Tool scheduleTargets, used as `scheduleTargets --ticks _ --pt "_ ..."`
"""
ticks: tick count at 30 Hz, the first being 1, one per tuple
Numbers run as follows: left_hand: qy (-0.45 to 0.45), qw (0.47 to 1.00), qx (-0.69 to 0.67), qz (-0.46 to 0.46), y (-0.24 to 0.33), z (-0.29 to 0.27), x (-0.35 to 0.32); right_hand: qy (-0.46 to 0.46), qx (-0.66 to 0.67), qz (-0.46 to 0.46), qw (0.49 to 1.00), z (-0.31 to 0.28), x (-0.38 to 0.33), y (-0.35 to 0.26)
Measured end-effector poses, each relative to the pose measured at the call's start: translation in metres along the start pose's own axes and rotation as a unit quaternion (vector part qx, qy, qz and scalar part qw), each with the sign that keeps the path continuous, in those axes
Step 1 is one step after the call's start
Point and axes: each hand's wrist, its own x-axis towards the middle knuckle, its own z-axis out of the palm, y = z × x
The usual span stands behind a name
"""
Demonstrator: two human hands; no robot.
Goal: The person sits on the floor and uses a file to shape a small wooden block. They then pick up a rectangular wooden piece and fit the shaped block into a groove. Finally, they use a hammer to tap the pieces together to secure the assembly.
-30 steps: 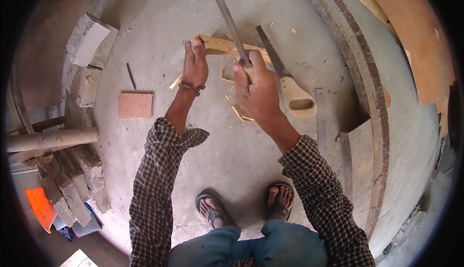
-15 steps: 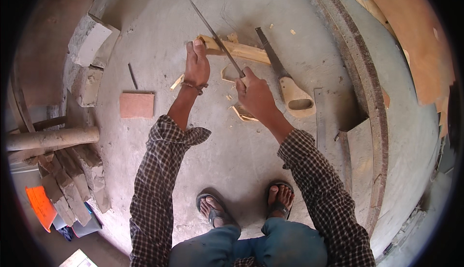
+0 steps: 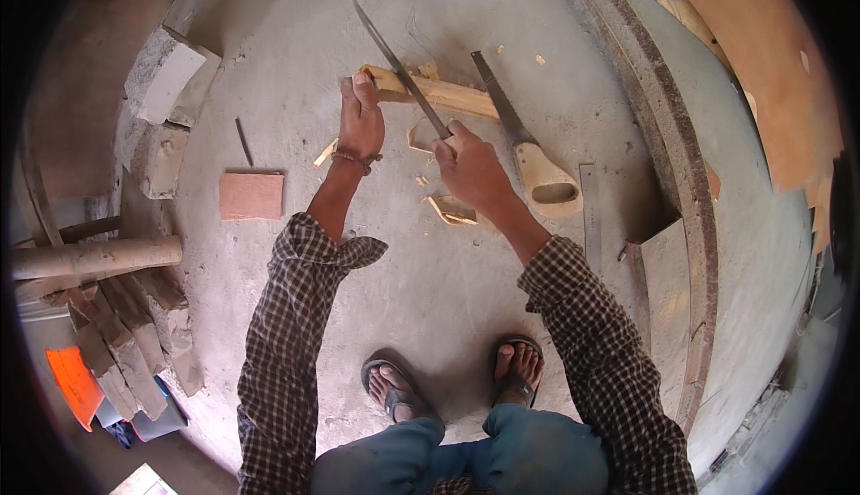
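My left hand (image 3: 360, 121) grips the near end of a pale wooden stick (image 3: 448, 94) that lies on the concrete floor (image 3: 430, 262). A long flat metal blade (image 3: 394, 60) is held by its handle in my right hand (image 3: 470, 168); it slants up and left, and its edge crosses the stick just right of my left hand. A handsaw (image 3: 528, 154) with a pale wooden handle lies beside my right hand, its blade passing under the stick's far end. Wood chips (image 3: 448, 208) lie below my hands.
A small square board (image 3: 252, 195) and a thin dark rod (image 3: 243, 141) lie to the left. Bricks (image 3: 161, 74), a log (image 3: 90, 256) and stacked wood scraps (image 3: 125, 343) line the left side. A metal square (image 3: 589, 217) and curved boards (image 3: 761, 74) are at the right. My sandalled feet (image 3: 457, 383) stand below.
My right hand has swung the blade down and to the left, from raised high over the stick to resting across it. The left hand stays on the stick.
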Motion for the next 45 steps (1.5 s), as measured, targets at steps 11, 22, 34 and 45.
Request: scheduleTargets --ticks 11,22,34,45 --pt "-0.001 1.000 0.005 -0.002 0.003 0.013 0.002 0.005 -0.055 -0.013 0.998 0.000 0.012 0.016" --pt "0.000 1.000 0.017 0.000 0.010 0.017 -0.001 -0.038 -0.074 0.043 0.996 0.002 0.012 0.019" --pt "-0.003 1.000 0.007 0.002 0.018 0.022 0.000 0.000 -0.035 0.026 0.999 0.002 0.016 0.039" --pt "-0.020 0.999 -0.004 -0.026 0.022 0.021 0.002 -0.010 -0.072 0.028 0.997 -0.007 0.008 0.031"
